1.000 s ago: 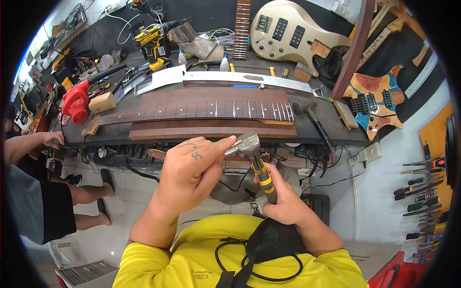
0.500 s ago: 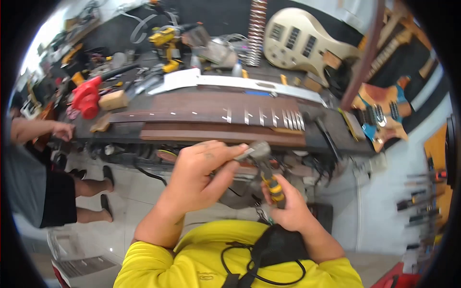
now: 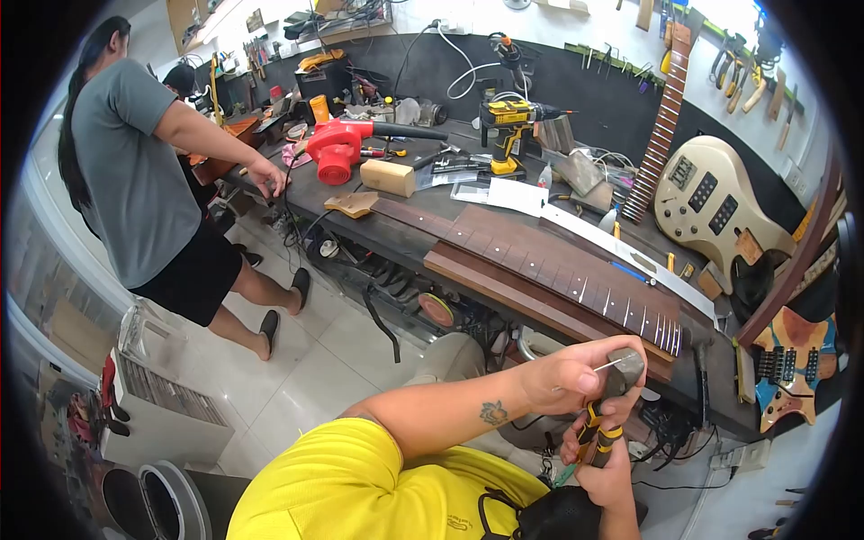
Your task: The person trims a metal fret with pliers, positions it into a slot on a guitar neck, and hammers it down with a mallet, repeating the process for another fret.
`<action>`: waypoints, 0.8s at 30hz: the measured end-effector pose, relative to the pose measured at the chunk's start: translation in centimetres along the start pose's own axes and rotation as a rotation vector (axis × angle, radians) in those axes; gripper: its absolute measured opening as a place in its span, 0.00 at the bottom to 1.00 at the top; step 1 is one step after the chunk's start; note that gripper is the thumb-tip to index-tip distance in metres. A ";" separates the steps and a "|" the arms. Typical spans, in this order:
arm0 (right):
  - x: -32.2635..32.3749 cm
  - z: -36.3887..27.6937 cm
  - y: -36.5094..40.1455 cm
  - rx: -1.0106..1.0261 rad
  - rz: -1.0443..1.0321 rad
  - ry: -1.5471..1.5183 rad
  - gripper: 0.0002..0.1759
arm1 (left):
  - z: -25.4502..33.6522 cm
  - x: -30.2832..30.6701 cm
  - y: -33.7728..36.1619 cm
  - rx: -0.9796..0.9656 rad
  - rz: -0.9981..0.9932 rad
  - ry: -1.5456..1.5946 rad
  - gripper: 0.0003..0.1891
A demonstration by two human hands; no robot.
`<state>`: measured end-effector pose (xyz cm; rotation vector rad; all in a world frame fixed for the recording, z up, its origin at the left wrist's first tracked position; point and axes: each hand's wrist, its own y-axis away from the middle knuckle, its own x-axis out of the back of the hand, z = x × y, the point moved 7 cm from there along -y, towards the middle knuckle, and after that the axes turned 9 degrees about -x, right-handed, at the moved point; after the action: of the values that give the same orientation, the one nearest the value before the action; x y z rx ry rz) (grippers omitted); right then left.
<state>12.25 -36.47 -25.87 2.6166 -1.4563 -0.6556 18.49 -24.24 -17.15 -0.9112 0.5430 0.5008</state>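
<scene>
My left hand (image 3: 562, 382) pinches a short, thin piece of fret wire (image 3: 615, 362) between thumb and fingers, and its fingers also wrap around the pliers' head. The wire lies across the blunt metal head of the end-cutting pliers (image 3: 624, 373). Below, my right hand (image 3: 605, 472) grips the pliers by their yellow-and-black handles. Beyond both hands, a guitar neck (image 3: 531, 264) lies along the bench front, with shiny frets at its wide right end and bare slots further left. A dark brown board (image 3: 504, 286) runs along its near side.
On the bench (image 3: 306, 193) are a red blower (image 3: 336, 148), a wooden block (image 3: 387, 177), a yellow drill (image 3: 507, 135) and a hammer (image 3: 702, 369). A cream guitar body (image 3: 711, 193) leans at the right. Another person (image 3: 148, 171) stands at the left, one hand on the bench edge.
The view has swung left and up. My left hand has come over the pliers' head with the wire, and my hands are now close together. The other person's arm still reaches the bench.
</scene>
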 end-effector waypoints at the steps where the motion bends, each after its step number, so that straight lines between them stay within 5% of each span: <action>1: 0.0 0.1 -0.1 0.003 -0.016 -0.022 0.34 | 0.1 0.0 0.0 0.016 0.022 -0.004 0.40; 24: -0.1 0.3 -0.7 0.042 -0.083 0.162 0.34 | 0.0 2.0 0.7 0.030 -0.006 -0.057 0.44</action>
<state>12.65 -35.93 -26.35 2.7026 -1.3362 -0.4126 19.62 -23.58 -18.84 -0.8676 0.4950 0.5103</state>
